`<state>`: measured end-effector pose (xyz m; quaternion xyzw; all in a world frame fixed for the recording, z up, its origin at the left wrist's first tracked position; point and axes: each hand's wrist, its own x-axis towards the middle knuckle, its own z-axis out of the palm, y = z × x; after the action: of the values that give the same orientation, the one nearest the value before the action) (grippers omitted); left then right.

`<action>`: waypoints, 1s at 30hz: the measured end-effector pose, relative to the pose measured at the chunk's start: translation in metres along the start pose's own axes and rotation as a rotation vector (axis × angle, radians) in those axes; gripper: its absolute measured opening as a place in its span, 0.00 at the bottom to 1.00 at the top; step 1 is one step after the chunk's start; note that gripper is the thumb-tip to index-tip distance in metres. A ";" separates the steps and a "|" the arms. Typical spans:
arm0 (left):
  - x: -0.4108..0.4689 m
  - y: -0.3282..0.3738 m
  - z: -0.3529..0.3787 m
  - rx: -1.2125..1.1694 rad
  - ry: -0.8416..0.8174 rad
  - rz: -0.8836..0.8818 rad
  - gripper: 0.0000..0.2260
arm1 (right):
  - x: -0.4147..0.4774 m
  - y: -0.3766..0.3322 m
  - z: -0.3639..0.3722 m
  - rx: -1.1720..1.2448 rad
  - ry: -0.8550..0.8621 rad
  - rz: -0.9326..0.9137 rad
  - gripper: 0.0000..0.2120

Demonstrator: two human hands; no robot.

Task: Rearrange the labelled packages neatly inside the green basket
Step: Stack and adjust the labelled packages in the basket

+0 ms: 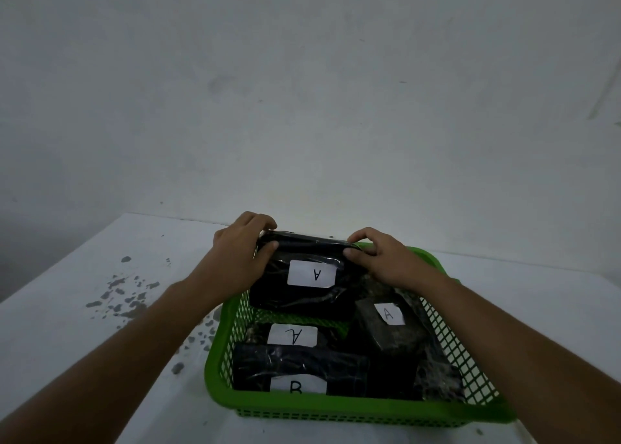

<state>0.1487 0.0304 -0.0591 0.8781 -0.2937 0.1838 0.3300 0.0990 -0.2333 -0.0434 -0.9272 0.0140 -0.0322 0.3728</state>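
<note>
A green mesh basket (363,410) stands on a white table and holds several black wrapped packages with white labels. My left hand (240,247) and my right hand (381,257) both grip the top corners of one black package labelled A (302,295), tilted up at the basket's far end. Below it lies another package labelled A (292,336), partly covered. A third A package (386,329) leans at the right side. A package labelled B (295,369) stands along the near wall.
The white table (84,342) has dark chipped spots left of the basket. A plain grey wall (302,90) rises right behind the table's far edge.
</note>
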 end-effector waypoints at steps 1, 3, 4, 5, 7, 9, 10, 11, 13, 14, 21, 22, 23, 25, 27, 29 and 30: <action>-0.001 -0.001 0.000 0.008 -0.015 -0.004 0.10 | 0.001 0.000 0.002 -0.018 0.010 -0.004 0.13; -0.002 -0.004 -0.001 0.008 -0.043 -0.028 0.10 | 0.002 -0.001 0.005 -0.035 0.034 -0.006 0.12; -0.003 -0.005 -0.002 0.001 -0.051 -0.042 0.10 | 0.002 -0.001 0.005 -0.033 0.044 -0.005 0.11; -0.003 -0.006 -0.003 -0.010 -0.054 -0.055 0.10 | 0.002 -0.002 0.004 -0.029 0.051 -0.006 0.11; -0.003 -0.010 -0.002 -0.014 -0.055 -0.070 0.11 | 0.002 -0.002 0.003 -0.023 0.050 -0.005 0.11; -0.004 -0.012 0.000 0.052 -0.070 -0.065 0.13 | 0.002 -0.002 0.002 -0.026 0.023 0.016 0.10; -0.005 -0.013 0.001 0.101 -0.081 -0.056 0.15 | 0.002 -0.001 0.002 -0.035 -0.004 0.037 0.11; -0.006 -0.012 0.002 0.152 -0.097 -0.042 0.16 | 0.001 0.000 0.002 -0.044 -0.043 0.057 0.12; -0.008 -0.009 0.004 0.250 -0.143 0.001 0.17 | -0.001 0.003 0.004 -0.034 -0.128 0.087 0.16; -0.009 -0.006 0.004 0.294 -0.175 0.033 0.17 | -0.002 0.005 0.004 -0.004 -0.160 0.096 0.18; -0.013 0.016 0.013 0.442 -0.516 0.070 0.13 | -0.023 0.016 -0.025 -0.288 -0.054 0.051 0.11; -0.013 0.018 0.013 0.475 -0.546 0.066 0.11 | -0.031 0.020 -0.032 -0.325 -0.032 0.061 0.09; -0.013 0.020 0.014 0.502 -0.560 0.059 0.09 | -0.041 0.023 -0.039 -0.358 -0.034 0.073 0.07; -0.012 0.026 0.014 0.510 -0.553 0.053 0.07 | -0.066 0.026 -0.054 -0.416 -0.105 0.090 0.06; -0.013 0.034 0.015 0.487 -0.530 0.060 0.11 | -0.092 0.022 -0.064 -0.407 -0.249 0.104 0.08; -0.015 0.046 0.016 0.408 -0.483 0.092 0.16 | -0.114 0.016 -0.066 -0.379 -0.404 0.137 0.13; -0.017 0.054 0.016 0.326 -0.454 0.120 0.16 | -0.121 0.013 -0.064 -0.418 -0.462 0.143 0.15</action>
<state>0.1031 -0.0067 -0.0533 0.9192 -0.3783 0.0466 0.0990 -0.0265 -0.2812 -0.0120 -0.9632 0.0005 0.2091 0.1689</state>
